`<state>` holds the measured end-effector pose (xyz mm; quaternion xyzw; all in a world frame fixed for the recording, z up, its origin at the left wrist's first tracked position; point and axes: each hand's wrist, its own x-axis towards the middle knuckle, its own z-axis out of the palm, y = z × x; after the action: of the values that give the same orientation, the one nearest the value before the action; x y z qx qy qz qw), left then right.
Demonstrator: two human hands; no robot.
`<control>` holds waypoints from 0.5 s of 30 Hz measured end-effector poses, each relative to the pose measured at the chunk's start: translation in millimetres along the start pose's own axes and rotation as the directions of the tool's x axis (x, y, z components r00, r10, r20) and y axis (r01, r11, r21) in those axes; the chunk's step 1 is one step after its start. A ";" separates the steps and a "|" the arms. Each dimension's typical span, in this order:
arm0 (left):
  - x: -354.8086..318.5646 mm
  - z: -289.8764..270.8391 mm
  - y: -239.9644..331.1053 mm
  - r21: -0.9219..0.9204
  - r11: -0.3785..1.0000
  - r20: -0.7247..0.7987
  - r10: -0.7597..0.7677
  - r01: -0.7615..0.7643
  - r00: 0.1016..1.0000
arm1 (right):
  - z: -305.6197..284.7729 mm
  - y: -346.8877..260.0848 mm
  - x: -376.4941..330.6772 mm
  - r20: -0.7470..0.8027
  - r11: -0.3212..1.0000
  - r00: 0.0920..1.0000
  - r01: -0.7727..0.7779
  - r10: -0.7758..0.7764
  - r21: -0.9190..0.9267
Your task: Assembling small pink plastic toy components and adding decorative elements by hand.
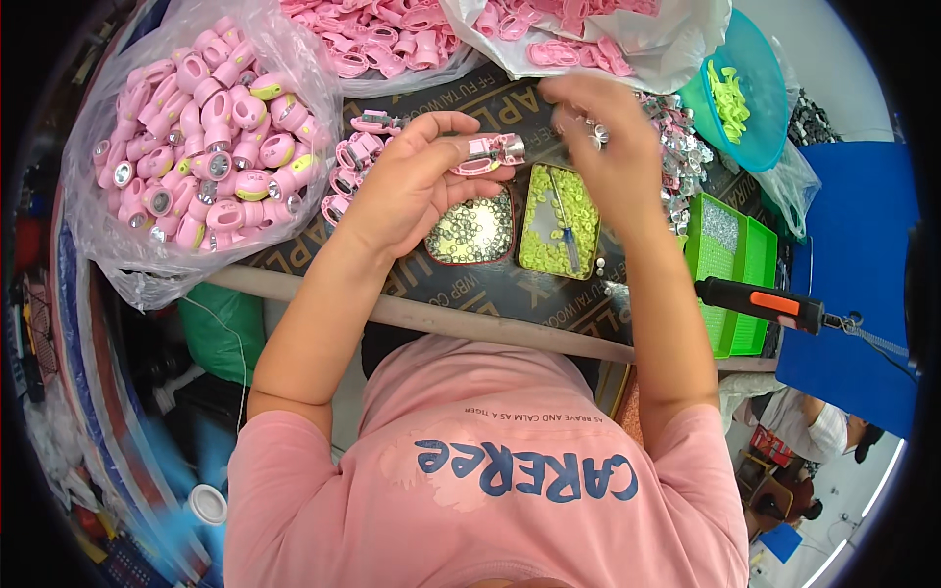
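Note:
Over the workbench, my left hand (402, 186) grips a partly built pink flashlight (490, 154) between thumb and fingers, its silver head pointing right. My right hand (613, 147) is raised to the right of it, apart from the flashlight. Motion smears its fingers, so I cannot tell whether they hold anything. Below the hands sit a tin (459, 263) of small metal pieces and a yellow tin (523, 257) of yellow-green plastic parts. A screwdriver (569, 245) with a blue tip end of its handle lies in the second tin. Pink flashlight pieces (355, 152) lie beside my left wrist.
A clear bag (88, 211) of pink flashlights fills the left. Bags of pink shells (377, 44) line the back. Silver parts (683, 147), a teal bowl (769, 122) and a green tray (755, 284) stand right. A black-and-orange electric screwdriver (769, 302) hangs over the tray.

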<state>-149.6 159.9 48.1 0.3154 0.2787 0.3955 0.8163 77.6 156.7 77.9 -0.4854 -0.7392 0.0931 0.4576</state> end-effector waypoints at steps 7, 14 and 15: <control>-0.7 -13.3 8.2 -0.157 0.987 0.088 -0.015 0.028 0.996 | 32.7 113.3 90.0 0.451 0.806 0.886 0.188 0.107 -0.561; -23.9 -32.9 18.6 -0.248 0.966 0.060 -0.053 0.066 0.997 | 30.9 68.2 80.2 0.188 0.960 0.982 0.040 0.014 -0.277; -26.7 -34.3 18.4 -0.241 0.969 0.065 -0.042 0.057 0.997 | 29.9 51.3 70.6 0.174 0.973 0.959 -0.207 0.223 -0.103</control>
<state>-196.6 157.0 44.9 0.2176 0.2117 0.3967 0.8663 79.4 248.7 72.6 -0.5708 -0.7245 0.1560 0.3536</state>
